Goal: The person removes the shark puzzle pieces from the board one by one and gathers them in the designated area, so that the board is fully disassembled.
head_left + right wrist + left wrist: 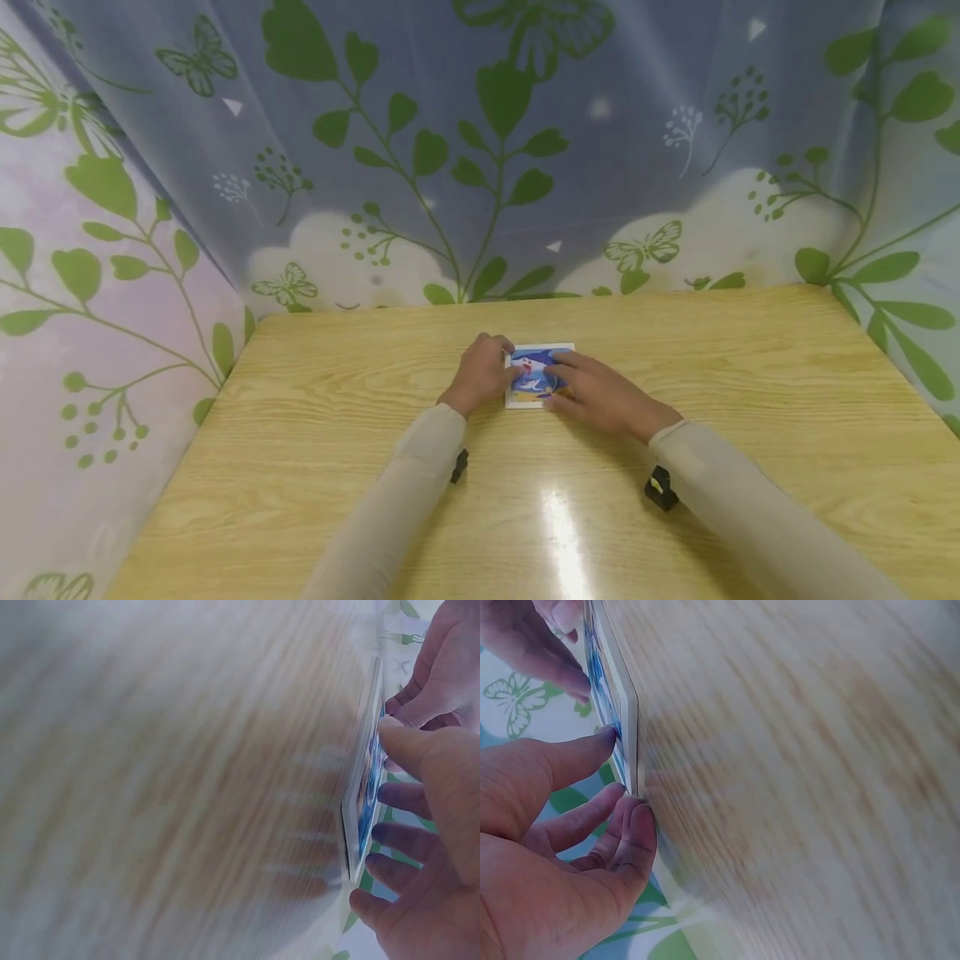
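Note:
A small flat shark picture (531, 385) in blue with a white frame lies on the table in the head view. My left hand (481, 375) holds its left edge. In the left wrist view the thumb (585, 756) rests on the picture's face, while the curled fingers (634, 844) touch the frame's edge. Over the right part lies my right hand (603, 396), its fingers spread and loosely straight. The right wrist view shows that thumb (405, 742) touching the face and the fingertips at or just above the surface. Part of the picture is hidden under this hand.
The wooden table (337, 375) spreads around the picture on all sides. Behind it and at both sides hangs a curtain (420, 100) printed with leaves and butterflies. A black wrist device (661, 488) sits under the right sleeve.

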The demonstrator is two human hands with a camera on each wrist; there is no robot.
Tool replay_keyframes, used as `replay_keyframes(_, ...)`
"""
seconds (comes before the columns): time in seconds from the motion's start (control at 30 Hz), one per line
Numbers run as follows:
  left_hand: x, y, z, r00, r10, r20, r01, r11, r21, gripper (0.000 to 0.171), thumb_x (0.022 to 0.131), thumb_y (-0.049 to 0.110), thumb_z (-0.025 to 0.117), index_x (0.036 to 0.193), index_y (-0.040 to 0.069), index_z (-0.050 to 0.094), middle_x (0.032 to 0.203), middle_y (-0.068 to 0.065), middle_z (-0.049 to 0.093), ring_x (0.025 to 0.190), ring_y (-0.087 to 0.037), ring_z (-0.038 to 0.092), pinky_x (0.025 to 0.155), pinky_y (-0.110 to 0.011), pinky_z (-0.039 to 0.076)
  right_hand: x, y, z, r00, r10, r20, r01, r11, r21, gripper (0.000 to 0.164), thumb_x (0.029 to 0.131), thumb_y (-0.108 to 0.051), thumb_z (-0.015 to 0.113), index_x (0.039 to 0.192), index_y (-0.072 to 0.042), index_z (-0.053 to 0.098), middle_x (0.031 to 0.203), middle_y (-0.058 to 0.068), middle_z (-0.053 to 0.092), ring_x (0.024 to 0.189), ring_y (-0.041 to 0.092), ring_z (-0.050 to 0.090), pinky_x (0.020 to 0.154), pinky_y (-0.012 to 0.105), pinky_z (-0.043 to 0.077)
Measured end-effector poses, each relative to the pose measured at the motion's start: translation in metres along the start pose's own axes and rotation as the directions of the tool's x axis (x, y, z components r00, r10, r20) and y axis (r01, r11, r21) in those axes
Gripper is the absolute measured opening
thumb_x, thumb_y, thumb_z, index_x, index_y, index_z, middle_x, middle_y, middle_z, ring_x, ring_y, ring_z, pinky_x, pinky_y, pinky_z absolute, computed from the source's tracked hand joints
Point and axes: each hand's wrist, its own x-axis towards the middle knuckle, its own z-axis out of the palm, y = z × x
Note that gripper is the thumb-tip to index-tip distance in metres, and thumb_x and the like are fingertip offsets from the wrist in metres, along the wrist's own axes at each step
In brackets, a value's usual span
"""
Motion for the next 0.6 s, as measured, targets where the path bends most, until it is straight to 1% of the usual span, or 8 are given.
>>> replay_keyframes(0.17,0.0021,-0.0006,0.0022,1.000,-0.012,0.000,0.012,1.000,-0.022,0.037,0.092,0.017,0.077,0.119,-0.006,0.067,0.103,-0.015,0.061,0.093,-0.026,0.058,0.084,-0.039,0.051,0.0078,0.0000,0.0006,1.000,-0.028,0.014,0.027,0.999,0.023,0.054,0.102,-0.029,0.063,0.142,0.007,0.052,0.150,0.033,0.040,0.138,0.048,0.041,0.113,0.059,0.034)
replay_keyframes(0.27,0.0029,-0.0012,0.0035,1.000,-0.021,0.007,0.021,0.999,-0.039,0.036,0.092,0.016,0.077,0.119,-0.007,0.067,0.103,-0.014,0.060,0.092,-0.025,0.057,0.083,-0.038,0.051,0.0094,0.0003,0.0012,0.999,-0.022,0.030,0.021,0.999,0.027,0.052,0.102,-0.026,0.062,0.142,0.007,0.052,0.151,0.032,0.040,0.139,0.048,0.040,0.113,0.059,0.033)
replay_keyframes(0.43,0.0040,-0.0017,0.0038,1.000,-0.029,0.008,0.029,0.999,-0.039,0.036,0.092,0.016,0.076,0.118,-0.007,0.066,0.102,-0.013,0.059,0.092,-0.024,0.056,0.083,-0.039,0.051,0.0101,0.0004,0.0023,0.998,0.015,0.056,-0.018,0.999,0.051,0.052,0.103,-0.026,0.061,0.145,0.004,0.050,0.155,0.029,0.037,0.142,0.047,0.035,0.114,0.058,0.031)
replay_keyframes(0.6,0.0041,-0.0018,0.0013,0.999,-0.044,0.001,0.044,0.998,-0.038,0.035,0.091,0.015,0.077,0.117,-0.007,0.066,0.103,-0.014,0.060,0.093,-0.025,0.057,0.086,-0.040,0.051,0.0118,-0.0015,0.0031,0.999,0.015,0.050,-0.019,0.997,0.070,0.052,0.102,-0.025,0.062,0.144,0.005,0.051,0.155,0.030,0.037,0.142,0.047,0.035,0.114,0.058,0.031)
